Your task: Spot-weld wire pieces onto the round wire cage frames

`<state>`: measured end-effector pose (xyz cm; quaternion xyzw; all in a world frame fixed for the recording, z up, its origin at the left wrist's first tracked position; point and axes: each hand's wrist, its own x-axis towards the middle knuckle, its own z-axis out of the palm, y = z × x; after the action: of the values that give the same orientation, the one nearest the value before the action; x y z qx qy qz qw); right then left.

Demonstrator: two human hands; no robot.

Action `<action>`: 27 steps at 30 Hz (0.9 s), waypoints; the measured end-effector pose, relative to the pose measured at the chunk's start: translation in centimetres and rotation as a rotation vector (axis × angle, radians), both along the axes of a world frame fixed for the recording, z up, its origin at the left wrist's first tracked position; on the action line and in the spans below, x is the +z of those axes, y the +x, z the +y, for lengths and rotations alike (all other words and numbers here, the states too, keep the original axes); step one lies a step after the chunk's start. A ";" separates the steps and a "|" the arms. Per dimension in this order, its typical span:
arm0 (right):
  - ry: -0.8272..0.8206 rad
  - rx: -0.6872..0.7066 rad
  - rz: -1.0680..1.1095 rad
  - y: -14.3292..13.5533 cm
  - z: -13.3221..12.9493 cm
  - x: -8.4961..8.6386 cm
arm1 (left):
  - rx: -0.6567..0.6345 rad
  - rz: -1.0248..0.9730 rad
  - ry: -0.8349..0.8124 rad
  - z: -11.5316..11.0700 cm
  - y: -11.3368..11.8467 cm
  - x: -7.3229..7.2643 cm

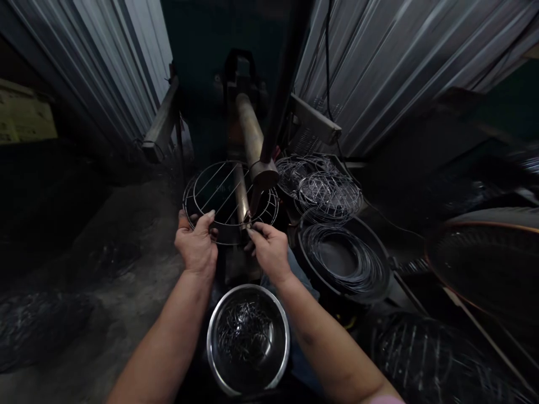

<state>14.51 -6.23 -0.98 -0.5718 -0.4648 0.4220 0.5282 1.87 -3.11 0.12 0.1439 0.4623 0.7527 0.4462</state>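
A round wire grill (219, 193) with parallel bars and an outer ring lies at the lower arm of a machine. My left hand (197, 238) grips its near left rim, thumb on top. My right hand (267, 247) is closed at the near right rim, beside the machine's tip; what its fingers pinch is too small to make out. The upper cylinder (255, 134) of the machine ends just above the ring, and a brass-coloured lower rod (241, 196) passes under the grill. Below my hands stands a steel bowl (213, 359) holding short bent wire pieces (246, 331).
Finished-looking wire rounds (328, 193) are piled right of the machine. Nearer, a black tub (381, 280) holds wire rings (311, 247). A large round pan (484, 269) is at far right. Wooden beams (162, 120) flank the machine, before corrugated walls.
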 end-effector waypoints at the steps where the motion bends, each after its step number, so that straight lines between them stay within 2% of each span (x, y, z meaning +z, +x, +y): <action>1: -0.009 -0.019 0.096 -0.2 0.0 -0.3 | -0.001 -0.010 -0.002 0.0 -0.1 0.0; 5: -0.070 -0.075 0.415 -1.0 0.1 0.3 | -0.016 -0.016 0.002 0.4 -0.3 0.0; 9: -0.178 -0.035 0.588 -1.3 0.2 1.5 | -0.038 -0.016 -0.007 0.5 -0.2 0.0; 12: -0.152 -0.072 0.561 -1.1 0.1 1.3 | -0.047 -0.010 0.003 0.4 0.0 0.0; 16: -0.064 -0.138 0.450 -0.9 -0.4 0.2 | -0.051 -0.027 0.012 0.0 0.2 0.2; 20: -0.009 -0.132 0.444 -0.9 -0.8 -0.4 | -0.042 -0.047 0.012 -0.1 0.3 0.5; 27: 0.017 -0.125 0.432 -1.1 -0.8 -0.5 | -0.049 -0.061 0.013 0.3 0.1 0.4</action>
<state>13.41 -6.98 -1.46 -0.4916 -0.3081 0.4971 0.6452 2.01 -2.79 0.56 0.1349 0.4398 0.7485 0.4776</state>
